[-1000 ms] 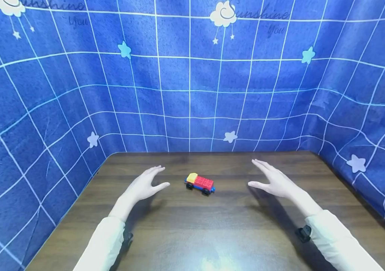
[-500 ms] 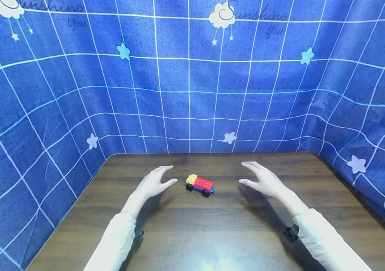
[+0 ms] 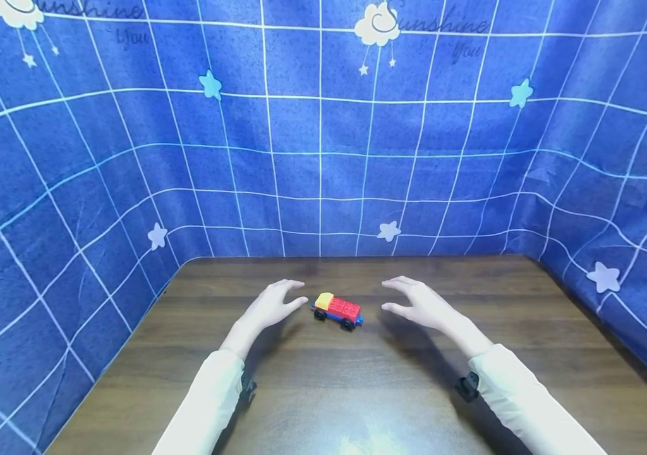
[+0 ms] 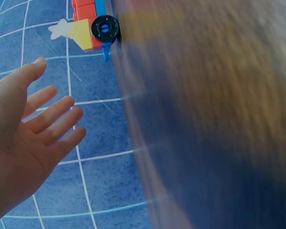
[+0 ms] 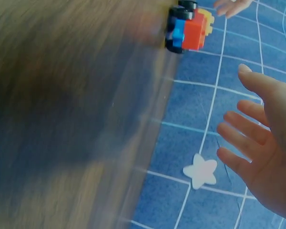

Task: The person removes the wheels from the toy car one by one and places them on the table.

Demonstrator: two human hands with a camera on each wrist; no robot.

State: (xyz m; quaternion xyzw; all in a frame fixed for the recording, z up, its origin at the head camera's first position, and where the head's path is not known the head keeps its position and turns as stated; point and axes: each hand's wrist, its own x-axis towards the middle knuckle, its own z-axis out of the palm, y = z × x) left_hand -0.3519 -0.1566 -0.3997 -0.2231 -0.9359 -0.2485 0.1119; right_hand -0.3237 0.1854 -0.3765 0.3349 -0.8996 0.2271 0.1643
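My left hand (image 3: pixel 271 306) and right hand (image 3: pixel 424 306) are both relaxed and empty, flanking the toy car (image 3: pixel 339 309) just below mid-frame on the desk (image 3: pixel 323 379). Guessing this is the reach; next probably needs both closing in evenly.

The left wrist view crops the toy car (image 4: pixel 91 25), the tabletop (image 4: pixel 219 95) blurred.

A toy car (image 3: pixel 339 309) with a studded red body, yellow block at one end, blue base and black wheels stands upright on the wood-grain counter (image 3: pixel 323 373), yellow end left and slightly farther away.
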